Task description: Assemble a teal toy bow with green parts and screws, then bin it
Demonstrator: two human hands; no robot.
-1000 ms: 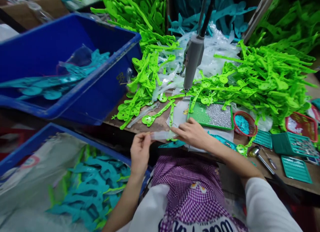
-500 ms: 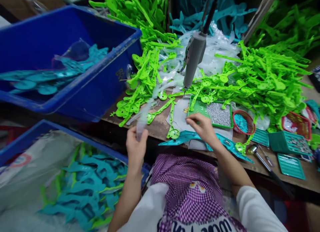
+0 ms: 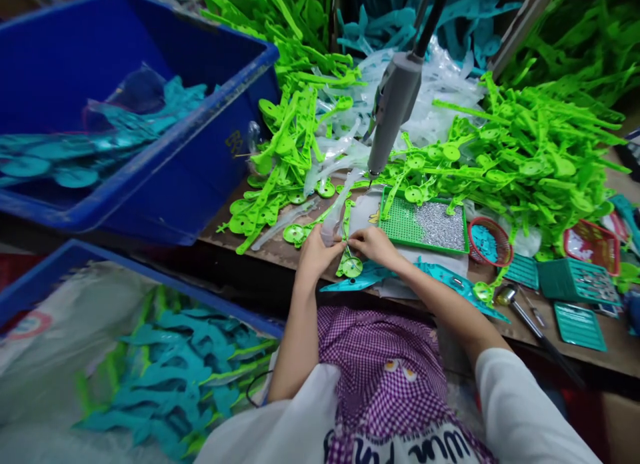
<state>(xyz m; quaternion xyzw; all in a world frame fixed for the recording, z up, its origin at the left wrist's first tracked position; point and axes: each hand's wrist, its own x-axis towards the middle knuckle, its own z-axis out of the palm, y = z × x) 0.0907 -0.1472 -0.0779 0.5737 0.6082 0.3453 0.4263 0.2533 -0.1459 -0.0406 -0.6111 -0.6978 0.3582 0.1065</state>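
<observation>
Left hand (image 3: 316,256): you are pinching the lower end of a clear plastic strip (image 3: 334,217) between thumb and fingers, near the front edge of the workbench (image 3: 625,347). The strip is slanting up from your grip toward the back edge. Right hand (image 3: 375,246): you are holding its fingertips bunched, just beside the left thumb and over a green arm (image 3: 351,267) (whether anything is pinched in them, I cannot tell). The green arm is lying with its round end toward the front edge, just beside a teal piece (image 3: 450,281). That teal piece is stretching along the front edge.

Surroundings: a grey powered driver (image 3: 395,107) is hanging tip down beyond your hands. A green tray (image 3: 397,221) is sitting right of its tip, holding small silvery parts (image 3: 443,227) in its right half. Near the tray's right edge, a round red basket (image 3: 507,257) is holding teal bits (image 3: 484,243). A heap of green parts (image 3: 540,157) is covering the right side toward the back edge. Off the workbench's left end, a large blue tub (image 3: 210,171) is holding more teal parts (image 3: 150,114)
</observation>
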